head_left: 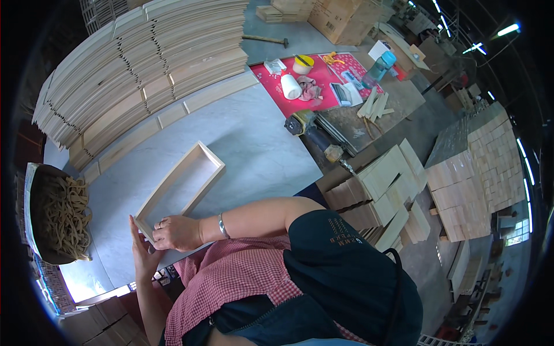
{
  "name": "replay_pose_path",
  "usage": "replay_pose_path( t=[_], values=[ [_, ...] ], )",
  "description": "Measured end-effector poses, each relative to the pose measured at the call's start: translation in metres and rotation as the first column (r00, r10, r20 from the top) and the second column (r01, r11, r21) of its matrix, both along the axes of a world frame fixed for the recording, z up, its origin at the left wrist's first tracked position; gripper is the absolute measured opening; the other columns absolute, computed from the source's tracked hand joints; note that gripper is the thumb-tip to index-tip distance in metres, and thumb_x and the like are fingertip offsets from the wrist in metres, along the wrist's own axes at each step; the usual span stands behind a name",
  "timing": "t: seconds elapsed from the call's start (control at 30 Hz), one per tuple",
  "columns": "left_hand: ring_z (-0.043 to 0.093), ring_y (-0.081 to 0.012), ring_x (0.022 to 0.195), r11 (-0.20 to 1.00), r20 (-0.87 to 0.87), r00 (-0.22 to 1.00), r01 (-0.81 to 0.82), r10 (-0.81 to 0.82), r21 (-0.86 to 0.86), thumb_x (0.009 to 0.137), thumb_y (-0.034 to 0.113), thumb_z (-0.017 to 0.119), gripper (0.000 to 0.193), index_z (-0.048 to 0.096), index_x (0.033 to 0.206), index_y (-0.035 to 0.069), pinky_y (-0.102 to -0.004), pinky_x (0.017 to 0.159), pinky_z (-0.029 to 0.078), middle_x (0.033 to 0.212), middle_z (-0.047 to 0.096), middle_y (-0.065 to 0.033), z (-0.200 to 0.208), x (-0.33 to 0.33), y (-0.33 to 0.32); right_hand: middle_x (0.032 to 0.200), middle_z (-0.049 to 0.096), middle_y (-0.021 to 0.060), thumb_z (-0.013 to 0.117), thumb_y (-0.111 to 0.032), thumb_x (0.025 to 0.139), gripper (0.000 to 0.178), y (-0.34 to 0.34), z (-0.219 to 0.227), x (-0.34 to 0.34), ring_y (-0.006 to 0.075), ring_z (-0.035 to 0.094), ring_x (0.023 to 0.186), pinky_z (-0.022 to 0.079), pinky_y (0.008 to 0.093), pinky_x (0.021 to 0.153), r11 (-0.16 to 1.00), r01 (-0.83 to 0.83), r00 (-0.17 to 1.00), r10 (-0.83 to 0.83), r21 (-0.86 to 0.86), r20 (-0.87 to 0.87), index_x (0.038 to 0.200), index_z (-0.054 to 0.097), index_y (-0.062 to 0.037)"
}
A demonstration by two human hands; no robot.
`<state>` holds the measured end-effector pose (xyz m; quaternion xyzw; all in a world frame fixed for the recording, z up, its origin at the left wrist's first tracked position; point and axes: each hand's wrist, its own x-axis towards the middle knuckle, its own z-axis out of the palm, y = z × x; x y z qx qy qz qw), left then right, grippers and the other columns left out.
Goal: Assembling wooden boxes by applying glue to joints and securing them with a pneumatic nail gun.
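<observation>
Grip of the right hand (176, 232) is clamped on the near end of a wooden frame (173, 177), while the left hand (144, 255) touches its corner; whether that grip is closed cannot be told. The frame lies on the counter (262, 138), right of a bin (29, 199) of tan strips (66, 222); stacked boards (138, 75) rise beyond, and a power tool (317, 138) lies farther right.

left hand (144, 257): index finger extended, thumb apart | right hand (176, 232): fingers bent, just beside left
</observation>
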<state>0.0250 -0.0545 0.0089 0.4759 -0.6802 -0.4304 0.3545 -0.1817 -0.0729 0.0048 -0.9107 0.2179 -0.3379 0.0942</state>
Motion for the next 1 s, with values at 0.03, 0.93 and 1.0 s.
replay_pose_path(
  t=[0.03, 0.93, 1.0],
  values=[
    [0.067, -0.0312, 0.101, 1.0, 0.015, 1.0, 0.015, -0.015, -0.019, 0.066, -0.009, 0.08, 0.122, 0.014, 0.165, 0.014, -0.04, 0.083, 0.058, 0.133, 0.06, -0.0228, 0.0, 0.0, 0.0, 0.09, 0.064, 0.0043, 0.063, -0.012, 0.087, 0.008, 0.001, 0.001, 0.0, 0.0211, 0.062, 0.086, 0.05, 0.0344, 0.081, 1.0, 0.008, 1.0, -0.008, 0.002, -0.002, 0.091, 0.07, -0.0133],
    [0.065, -0.0363, 0.112, 0.995, -0.04, 0.999, 0.027, -0.031, -0.092, 0.069, -0.01, 0.072, 0.108, 0.021, 0.162, 0.011, -0.0399, 0.087, 0.058, 0.13, 0.06, -0.0248, -0.023, 0.021, -0.001, 0.088, 0.065, 0.0047, 0.065, -0.02, 0.086, 0.01, 0.002, 0.005, 0.03, 0.0185, 0.059, 0.078, 0.051, 0.0331, 0.071, 0.962, 0.115, 0.993, -0.115, -0.247, 0.017, 0.089, 0.068, -0.0114],
    [0.065, -0.0374, 0.111, 0.997, 0.068, 0.998, -0.003, -0.002, 0.079, 0.068, -0.005, 0.079, 0.099, 0.034, 0.155, 0.009, -0.044, 0.092, 0.059, 0.13, 0.06, -0.0239, 0.002, 0.014, -0.001, 0.098, 0.065, 0.0009, 0.065, -0.014, 0.087, 0.008, 0.005, 0.018, 0.018, 0.0178, 0.058, 0.078, 0.051, 0.0315, 0.069, 0.992, 0.103, 0.985, -0.09, -0.078, 0.148, 0.094, 0.069, -0.0131]
  ],
)
